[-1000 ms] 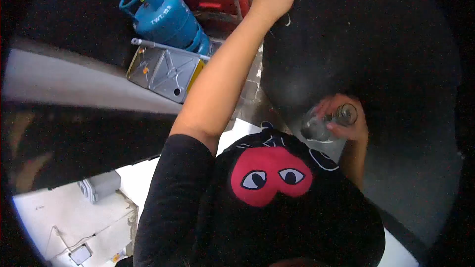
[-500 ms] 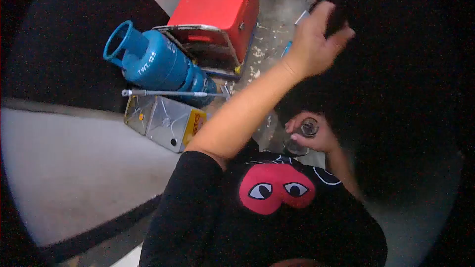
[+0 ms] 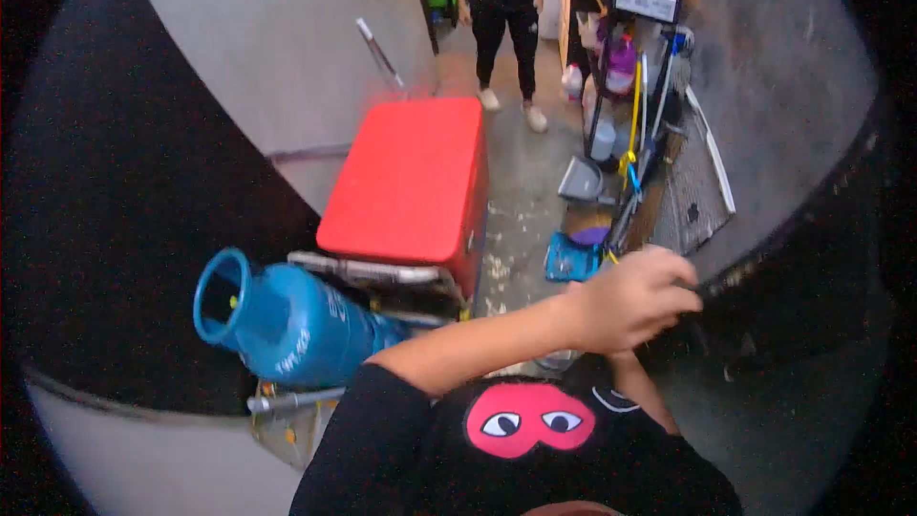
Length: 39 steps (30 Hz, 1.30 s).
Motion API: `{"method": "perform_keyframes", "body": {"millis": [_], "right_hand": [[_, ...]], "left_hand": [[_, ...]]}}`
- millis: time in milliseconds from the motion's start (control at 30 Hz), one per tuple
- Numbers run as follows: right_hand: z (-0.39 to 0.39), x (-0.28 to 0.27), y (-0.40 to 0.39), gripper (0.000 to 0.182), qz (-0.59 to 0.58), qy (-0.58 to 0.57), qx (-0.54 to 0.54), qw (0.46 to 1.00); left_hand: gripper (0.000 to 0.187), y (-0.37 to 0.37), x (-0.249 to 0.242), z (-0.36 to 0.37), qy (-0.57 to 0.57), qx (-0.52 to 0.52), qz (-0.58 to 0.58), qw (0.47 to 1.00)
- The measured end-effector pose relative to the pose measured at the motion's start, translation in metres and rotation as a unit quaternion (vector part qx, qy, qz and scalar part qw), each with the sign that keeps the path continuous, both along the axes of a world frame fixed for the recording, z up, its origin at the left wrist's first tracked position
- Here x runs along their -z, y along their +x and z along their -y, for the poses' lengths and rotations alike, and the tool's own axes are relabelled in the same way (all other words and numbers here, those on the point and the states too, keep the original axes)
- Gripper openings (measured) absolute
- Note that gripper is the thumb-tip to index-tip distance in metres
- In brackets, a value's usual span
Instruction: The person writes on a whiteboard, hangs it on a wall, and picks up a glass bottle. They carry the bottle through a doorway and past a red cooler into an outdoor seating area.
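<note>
My left hand (image 3: 645, 301) reaches across in front of my chest to the right, its fingers bent but apart, with nothing visible between them. Below and behind it, my right hand is mostly hidden; only its wrist (image 3: 629, 366) and forearm show. Part of a clear glass container (image 3: 554, 360) sticks out beside the hidden hand, which holds it in front of my black shirt.
A red box (image 3: 406, 182) stands on a metal-framed cart, with a blue gas cylinder (image 3: 306, 325) and a metal tin (image 3: 291, 435) nearer. A person (image 3: 506, 10) stands beyond. Along the right are a dustpan (image 3: 581, 180), a blue item (image 3: 571, 258), long handles and a shelf.
The view has tilted up, bringing the person and shelf into sight. My left hand has come down nearer my right hand and now covers it and most of the glass container.
</note>
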State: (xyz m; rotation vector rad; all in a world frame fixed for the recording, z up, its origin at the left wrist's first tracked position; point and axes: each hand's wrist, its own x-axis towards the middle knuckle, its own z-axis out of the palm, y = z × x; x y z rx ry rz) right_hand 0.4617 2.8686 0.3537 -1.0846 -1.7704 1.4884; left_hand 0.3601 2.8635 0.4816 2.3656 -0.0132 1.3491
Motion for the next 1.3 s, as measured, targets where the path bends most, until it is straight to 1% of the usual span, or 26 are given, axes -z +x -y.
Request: {"method": "perform_keyframes", "body": {"millis": [67, 100, 133, 167, 200, 233, 267, 300, 333, 367, 400, 500, 600, 667, 700, 733, 767, 867, 1000, 1033, 1067, 1133, 1167, 1233, 1300], "right_hand": [[-0.011, -0.002, -0.011, 0.029, -0.028, 0.081, 0.095, 0.992], [-0.021, -0.004, -0.015, 0.027, -0.042, 0.116, 0.144, 0.982], [-0.035, -0.007, -0.018, 0.024, -0.061, 0.115, 0.162, 0.978], [-0.051, -0.008, -0.019, 0.021, -0.083, 0.112, 0.182, 0.973], [-0.063, -0.007, -0.021, 0.018, -0.105, 0.105, 0.203, 0.968], [-0.083, -0.008, -0.022, 0.017, -0.078, 0.152, 0.214, 0.962], [-0.109, 0.000, -0.019, 0.019, -0.048, 0.180, 0.225, 0.957], [-0.128, -0.008, -0.023, 0.022, -0.069, 0.157, 0.242, 0.955], [-0.152, 0.005, -0.024, 0.025, -0.032, 0.198, 0.293, 0.935], [-0.173, -0.009, -0.026, 0.028, -0.054, 0.187, 0.250, 0.948], [-0.194, -0.009, -0.027, 0.027, -0.049, 0.195, 0.259, 0.945], [-0.250, -0.018, -0.038, 0.023, -0.075, 0.164, 0.242, 0.953], [-0.299, -0.022, -0.036, 0.023, -0.076, 0.141, 0.198, 0.967], [-0.340, -0.022, -0.024, 0.022, -0.068, 0.144, 0.177, 0.971], [-0.358, -0.018, -0.018, 0.022, -0.058, 0.152, 0.173, 0.971], [-0.379, -0.017, -0.011, 0.022, -0.047, 0.163, 0.171, 0.971], [-0.396, -0.017, -0.006, 0.019, -0.071, 0.137, 0.185, 0.971], [-0.443, -0.024, 0.016, 0.019, -0.017, 0.141, 0.166, 0.976], [-0.503, -0.029, 0.043, 0.021, 0.008, 0.125, 0.143, 0.982], [-0.507, -0.017, 0.051, 0.021, 0.028, 0.142, 0.157, 0.977], [-0.550, -0.011, 0.061, 0.021, 0.033, 0.197, 0.170, 0.965], [-0.578, -0.020, 0.068, 0.021, 0.015, 0.184, 0.183, 0.965], [-0.592, -0.019, 0.073, 0.020, -0.020, 0.142, 0.196, 0.970], [-0.626, -0.026, 0.085, 0.019, 0.034, 0.148, 0.192, 0.970], [-0.666, -0.021, 0.087, 0.019, -0.025, 0.131, 0.204, 0.970]], "left_hand": [[0.033, -0.047, 0.019, -0.041, -0.043, -0.116, -0.031, 0.992], [0.033, -0.071, 0.034, -0.060, -0.053, -0.194, -0.079, 0.976], [0.033, -0.097, 0.053, -0.079, -0.063, -0.270, -0.127, 0.952], [0.032, -0.125, 0.080, -0.097, -0.098, -0.322, -0.180, 0.924], [0.031, -0.153, 0.112, -0.111, -0.133, -0.371, -0.233, 0.889], [0.031, -0.179, 0.139, -0.120, -0.175, -0.429, -0.297, 0.835], [0.032, -0.200, 0.164, -0.124, -0.212, -0.481, -0.363, 0.770], [0.034, -0.219, 0.189, -0.125, -0.225, -0.503, -0.413, 0.725], [0.036, -0.234, 0.206, -0.125, -0.231, -0.522, -0.461, 0.679], [0.038, -0.243, 0.216, -0.122, -0.251, -0.522, -0.498, 0.646], [0.040, -0.249, 0.225, -0.121, -0.273, -0.520, -0.531, 0.611], [0.042, -0.255, 0.232, -0.124, -0.355, -0.536, -0.513, 0.569], [0.044, -0.257, 0.228, -0.130, -0.354, -0.508, -0.461, 0.636], [0.041, -0.259, 0.232, -0.129, -0.322, -0.535, -0.401, 0.671], [0.041, -0.259, 0.233, -0.130, -0.315, -0.546, -0.384, 0.675], [0.041, -0.259, 0.234, -0.133, -0.308, -0.564, -0.373, 0.669], [0.040, -0.258, 0.234, -0.136, -0.307, -0.578, -0.369, 0.660], [0.039, -0.256, 0.236, -0.153, -0.310, -0.608, -0.371, 0.630], [0.038, -0.257, 0.233, -0.198, -0.306, -0.633, -0.386, 0.597], [0.038, -0.255, 0.233, -0.214, -0.300, -0.635, -0.387, 0.597], [0.038, -0.256, 0.235, -0.244, -0.288, -0.649, -0.386, 0.589], [0.037, -0.258, 0.241, -0.283, -0.274, -0.659, -0.382, 0.587], [0.037, -0.258, 0.246, -0.302, -0.269, -0.660, -0.383, 0.588], [0.036, -0.259, 0.252, -0.355, -0.261, -0.658, -0.384, 0.593], [0.036, -0.257, 0.259, -0.415, -0.245, -0.654, -0.381, 0.606]]}}
